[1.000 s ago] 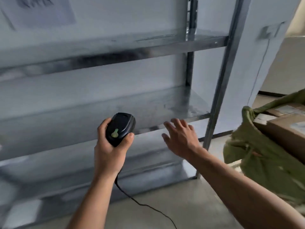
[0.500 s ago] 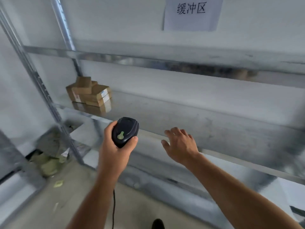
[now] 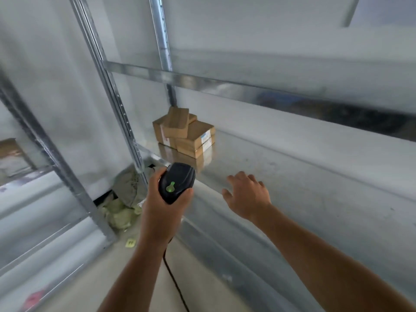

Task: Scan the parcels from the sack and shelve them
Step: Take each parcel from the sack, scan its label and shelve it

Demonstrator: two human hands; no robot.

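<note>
The metal shelf (image 3: 292, 176) fills most of the view, its sheet surface bare along nearly the whole run. The cardboard parcels (image 3: 184, 134) stand as a small stack at its far left end, pushed back against the rear upright (image 3: 167, 52). That placing looks deliberate: starting in a corner leaves the rest of the shelf free for whatever comes next. The upper boxes sit slightly askew on the lower ones, and white labels face outward on the right-hand pair.

Below the shelf's left end, crumpled pale-green sacking (image 3: 119, 212) lies on the floor (image 3: 202, 278). I cannot tell whether it is the sack of the task; no full sack is in view.

The right hand (image 3: 247, 197) hangs over the front part of the shelf, well to the right of the stack. Its fingers are loosely spread and it holds nothing. Whether the fingertips touch the metal cannot be made out. It looks free to fetch a parcel.

The left hand (image 3: 162, 206) is wrapped around a black scanner (image 3: 176, 182), thumb along one side and fingers round the other, with the head tipped up toward the stack. A green mark glows on its back. Kept in the off hand like this, it stays ready while the other hand does the carrying. Its cable (image 3: 173, 278) trails down past the wrist toward the floor.
</note>
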